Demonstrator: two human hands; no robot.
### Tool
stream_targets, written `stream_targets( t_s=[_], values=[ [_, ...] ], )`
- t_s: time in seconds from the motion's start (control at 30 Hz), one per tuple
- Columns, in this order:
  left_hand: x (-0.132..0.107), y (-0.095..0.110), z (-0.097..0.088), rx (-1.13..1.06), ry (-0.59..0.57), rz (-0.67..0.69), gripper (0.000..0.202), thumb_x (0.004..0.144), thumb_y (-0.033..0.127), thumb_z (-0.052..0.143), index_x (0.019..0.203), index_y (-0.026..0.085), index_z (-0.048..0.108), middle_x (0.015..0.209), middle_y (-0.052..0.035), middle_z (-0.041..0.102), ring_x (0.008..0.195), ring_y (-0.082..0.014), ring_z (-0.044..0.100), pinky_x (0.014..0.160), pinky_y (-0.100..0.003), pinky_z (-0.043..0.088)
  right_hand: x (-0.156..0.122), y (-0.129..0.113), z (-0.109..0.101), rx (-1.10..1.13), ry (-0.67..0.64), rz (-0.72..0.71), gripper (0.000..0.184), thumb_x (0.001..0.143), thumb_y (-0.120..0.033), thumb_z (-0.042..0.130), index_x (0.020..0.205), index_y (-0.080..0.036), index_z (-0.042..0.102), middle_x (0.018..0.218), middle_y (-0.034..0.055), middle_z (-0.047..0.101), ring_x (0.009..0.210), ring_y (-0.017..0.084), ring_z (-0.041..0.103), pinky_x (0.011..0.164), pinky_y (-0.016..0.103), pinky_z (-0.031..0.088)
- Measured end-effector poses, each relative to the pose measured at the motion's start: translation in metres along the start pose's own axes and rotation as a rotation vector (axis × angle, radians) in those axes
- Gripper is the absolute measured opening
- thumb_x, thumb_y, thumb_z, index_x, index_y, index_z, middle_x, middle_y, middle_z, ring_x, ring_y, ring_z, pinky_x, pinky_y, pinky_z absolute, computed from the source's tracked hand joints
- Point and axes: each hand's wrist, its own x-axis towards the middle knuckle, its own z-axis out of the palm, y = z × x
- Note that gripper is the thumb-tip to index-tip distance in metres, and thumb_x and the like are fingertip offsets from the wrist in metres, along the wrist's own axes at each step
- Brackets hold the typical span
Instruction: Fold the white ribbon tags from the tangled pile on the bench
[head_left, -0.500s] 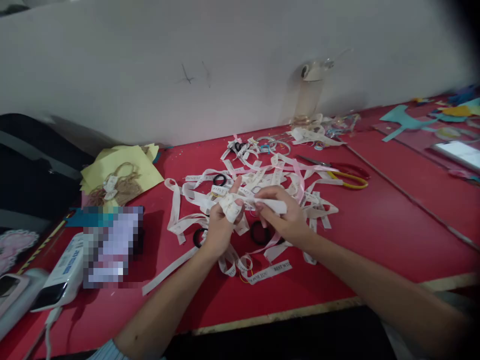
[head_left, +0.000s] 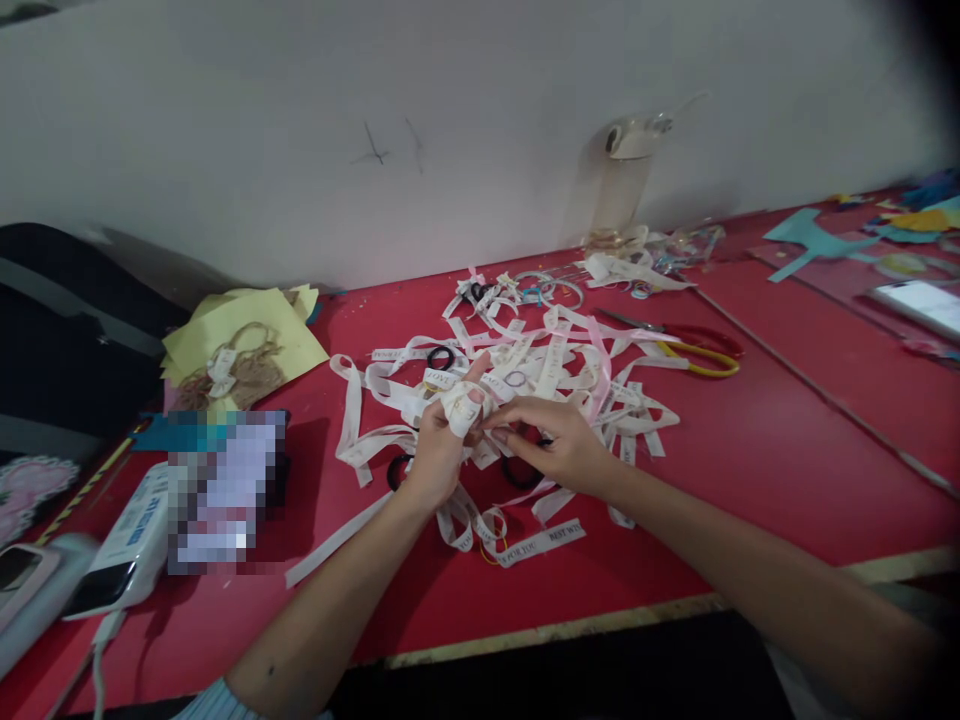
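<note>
My left hand [head_left: 441,440] is closed on a white ribbon [head_left: 463,408] wound about its fingers, with the index finger pointing up. Close against it on the right, my right hand [head_left: 551,440] pinches at the wound ribbon; its fingertips meet the left hand, and what exactly they grip is partly hidden. Beneath and around both hands spreads a heap of printed white ribbons [head_left: 555,365], with a pink ribbon [head_left: 598,375] among them. A black hair tie [head_left: 440,359] lies behind the left hand, and another black ring [head_left: 517,472] shows below the right hand.
Scissors [head_left: 709,368] with red and yellow handles lie at the right of the heap. A clear bottle [head_left: 621,190] stands by the wall. On the left are yellow paper [head_left: 300,350], a twine bundle [head_left: 259,370], a white power bank [head_left: 131,545] and a blurred phone [head_left: 232,490].
My right hand has moved left to meet the left hand. The loose white ribbon end that stuck out of it to the right no longer shows.
</note>
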Motion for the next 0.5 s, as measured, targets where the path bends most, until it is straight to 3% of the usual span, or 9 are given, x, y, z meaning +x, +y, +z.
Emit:
stream_targets(
  t_s=[0.2, 0.4, 0.5],
  values=[
    [-0.002, 0.0, -0.001, 0.02, 0.02, 0.019, 0.036, 0.071, 0.043, 0.071, 0.061, 0.014, 0.053, 0.057, 0.0059, 0.036, 0.049, -0.0041, 0.029, 0.046, -0.018, 0.026, -0.002, -0.001, 0.002, 0.009, 0.026, 0.065, 0.018, 0.087, -0.018, 0.056, 0.102, -0.023, 0.062, 0.094, 0.0017, 0.07, 0.088, 0.015, 0.066, 0.079, 0.027, 0.051],
    [-0.001, 0.005, 0.003, -0.03, -0.053, 0.019, 0.026, 0.074, 0.04, 0.069, 0.076, 0.014, 0.064, 0.057, 0.0062, 0.032, 0.052, -0.0048, 0.027, 0.047, -0.017, 0.024, -0.004, 0.005, 0.002, -0.048, 0.058, 0.182, 0.044, 0.085, -0.02, 0.059, 0.127, -0.026, 0.047, 0.101, 0.0026, 0.069, 0.095, 0.018, 0.066, 0.085, 0.032, 0.05],
    [-0.001, 0.005, 0.004, -0.029, -0.08, 0.004, 0.028, 0.074, 0.041, 0.068, 0.084, 0.015, 0.067, 0.056, 0.0062, 0.033, 0.051, -0.0049, 0.027, 0.047, -0.017, 0.022, -0.004, 0.011, 0.001, -0.114, 0.072, 0.171, 0.033, 0.086, -0.022, 0.059, 0.118, -0.025, 0.054, 0.103, 0.0035, 0.068, 0.097, 0.019, 0.065, 0.086, 0.033, 0.049]
  ],
)
